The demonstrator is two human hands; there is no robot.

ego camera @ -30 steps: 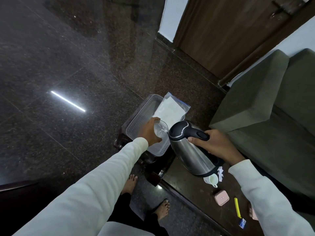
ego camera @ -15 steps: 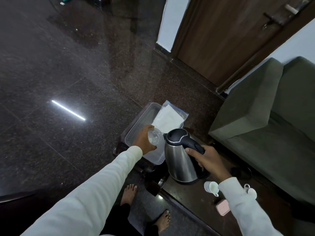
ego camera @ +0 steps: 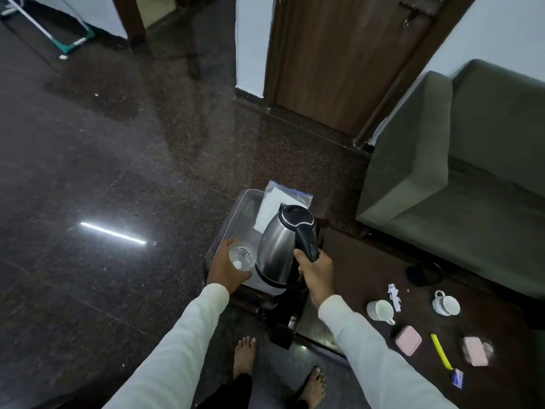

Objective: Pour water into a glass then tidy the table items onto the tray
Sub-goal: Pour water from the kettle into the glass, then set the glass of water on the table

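Observation:
My left hand [ego camera: 225,270] grips a clear glass [ego camera: 241,255] with water in it, held over the near end of the clear plastic tray [ego camera: 236,214]. My right hand [ego camera: 315,273] holds the black handle of a steel kettle [ego camera: 280,246], which stands upright just right of the glass, over the tray's near right corner. A white paper in a clear bag [ego camera: 277,202] lies on the tray's far end. On the dark table [ego camera: 354,261] to the right lie two white cups [ego camera: 380,309] [ego camera: 446,303], two pink cases [ego camera: 408,340] [ego camera: 474,351] and a yellow pen [ego camera: 441,351].
The kettle's black round base [ego camera: 424,274] sits on the table near a green sofa [ego camera: 457,178]. White paper scraps [ego camera: 394,296] and a small blue packet [ego camera: 457,382] lie among the cups. My bare feet [ego camera: 244,355] stand on the dark polished floor. A wooden door [ego camera: 339,54] is behind.
The kettle went from tilted toward the glass to upright. The glass came down and to the left of it. My head view lifted, showing more of the table's right side.

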